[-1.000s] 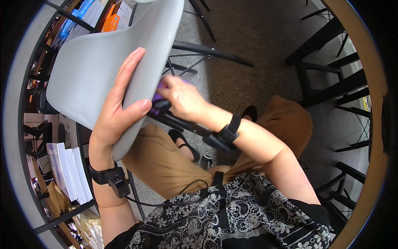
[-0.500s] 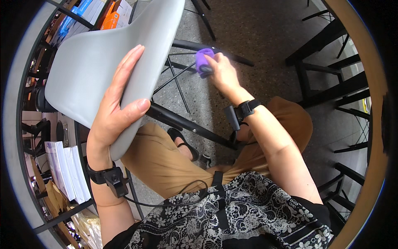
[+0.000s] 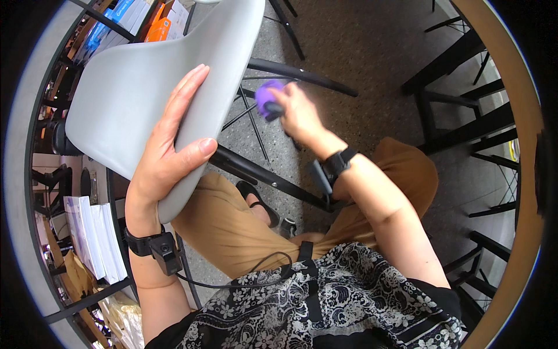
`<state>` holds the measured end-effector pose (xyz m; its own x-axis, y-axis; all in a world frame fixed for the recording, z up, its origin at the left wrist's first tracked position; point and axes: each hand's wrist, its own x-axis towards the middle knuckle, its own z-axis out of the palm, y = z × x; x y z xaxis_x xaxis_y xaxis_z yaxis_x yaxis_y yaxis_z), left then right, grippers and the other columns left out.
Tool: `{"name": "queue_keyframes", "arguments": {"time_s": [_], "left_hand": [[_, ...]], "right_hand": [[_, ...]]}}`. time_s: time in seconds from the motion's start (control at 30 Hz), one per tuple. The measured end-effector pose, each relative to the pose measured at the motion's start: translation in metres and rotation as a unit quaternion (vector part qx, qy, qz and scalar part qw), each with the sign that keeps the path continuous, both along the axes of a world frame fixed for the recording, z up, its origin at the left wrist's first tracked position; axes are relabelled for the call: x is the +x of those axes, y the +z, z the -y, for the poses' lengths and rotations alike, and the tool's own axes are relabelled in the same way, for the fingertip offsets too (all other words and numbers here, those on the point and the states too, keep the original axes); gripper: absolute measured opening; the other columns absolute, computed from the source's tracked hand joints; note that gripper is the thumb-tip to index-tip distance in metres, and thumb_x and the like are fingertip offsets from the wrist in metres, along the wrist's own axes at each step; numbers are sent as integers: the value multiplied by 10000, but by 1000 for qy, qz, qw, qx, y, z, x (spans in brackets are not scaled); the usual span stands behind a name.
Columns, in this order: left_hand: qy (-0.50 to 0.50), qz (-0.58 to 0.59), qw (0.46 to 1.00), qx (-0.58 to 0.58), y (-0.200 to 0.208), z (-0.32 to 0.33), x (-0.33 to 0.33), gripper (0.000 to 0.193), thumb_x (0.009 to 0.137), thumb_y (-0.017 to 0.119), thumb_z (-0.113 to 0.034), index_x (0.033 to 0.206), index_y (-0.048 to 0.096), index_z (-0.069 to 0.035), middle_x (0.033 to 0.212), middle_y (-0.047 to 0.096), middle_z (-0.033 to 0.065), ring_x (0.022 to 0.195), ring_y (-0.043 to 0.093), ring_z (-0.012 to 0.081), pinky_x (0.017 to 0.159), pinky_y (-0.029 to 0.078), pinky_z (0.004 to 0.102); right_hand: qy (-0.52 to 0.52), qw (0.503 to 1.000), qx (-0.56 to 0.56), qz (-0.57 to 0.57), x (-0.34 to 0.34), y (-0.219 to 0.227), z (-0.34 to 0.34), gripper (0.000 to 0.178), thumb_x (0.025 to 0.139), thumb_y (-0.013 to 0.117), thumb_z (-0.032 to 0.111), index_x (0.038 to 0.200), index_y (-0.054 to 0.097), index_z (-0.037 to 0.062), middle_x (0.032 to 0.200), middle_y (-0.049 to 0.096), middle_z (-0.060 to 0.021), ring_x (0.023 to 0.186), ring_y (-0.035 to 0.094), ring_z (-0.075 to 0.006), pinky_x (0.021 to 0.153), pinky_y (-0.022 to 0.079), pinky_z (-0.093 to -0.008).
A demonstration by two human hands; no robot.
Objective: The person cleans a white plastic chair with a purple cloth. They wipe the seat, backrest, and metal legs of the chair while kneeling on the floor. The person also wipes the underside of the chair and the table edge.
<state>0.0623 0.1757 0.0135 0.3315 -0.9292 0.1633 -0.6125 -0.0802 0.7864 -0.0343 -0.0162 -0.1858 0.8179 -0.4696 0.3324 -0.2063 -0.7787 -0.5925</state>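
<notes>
A light grey moulded chair (image 3: 125,87) with black legs is tipped on its side in front of me. My left hand (image 3: 171,136) lies against its seat near the edge, fingers stretched and thumb spread apart. Out past the seat, beside the chair's legs (image 3: 270,181) and thin cross rods, my right hand (image 3: 299,113) is closed on a purple rounded thing (image 3: 267,96) with a dark part. Motion blurs it, so its kind is unclear. Whether it touches a rod or leg, I cannot tell.
Shelves on the left hold a stack of white paper (image 3: 96,238), blue packs and an orange box (image 3: 165,26). Black-framed stools (image 3: 465,136) stand at right, near a wooden edge (image 3: 526,192). My knees (image 3: 407,168) flank the chair's nearest leg. A cable (image 3: 232,285) hangs from my left wrist.
My right hand has moved left and slightly nearer with the purple thing, toward the seat. The chair and my left hand have shifted slightly right.
</notes>
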Motion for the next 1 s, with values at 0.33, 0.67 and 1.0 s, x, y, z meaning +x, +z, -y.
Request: {"name": "queue_keyframes", "arguments": {"time_s": [0.33,0.67,1.0], "left_hand": [[1,-1,1000,1,3,0,1,819,736,654,-400,1417,378,-39,1472,333,164,1396,267,283,1132,183,371],[-15,1,1000,-3,-1,-2,5,763,767,661,-353,1412,389,-48,1474,332,161,1392,276,278,1125,204,362],[-20,44,999,-15,-8,-1,-3,712,805,668,-341,1408,403,-71,1463,341,168,1374,304,283,1116,231,368]], "right_hand": [[-20,998,42,-39,-5,-7,41,582,722,561,-31,1272,545,158,1129,523,-132,1053,543,-327,894,484,-398],[225,974,4,-7,-43,2,-37,609,674,621,-15,1256,572,159,1031,523,-105,973,524,-302,884,465,-375],[183,969,155,59,-44,52,-75,563,683,554,12,1242,542,75,1109,521,-166,1028,554,-338,901,460,-398]]}}
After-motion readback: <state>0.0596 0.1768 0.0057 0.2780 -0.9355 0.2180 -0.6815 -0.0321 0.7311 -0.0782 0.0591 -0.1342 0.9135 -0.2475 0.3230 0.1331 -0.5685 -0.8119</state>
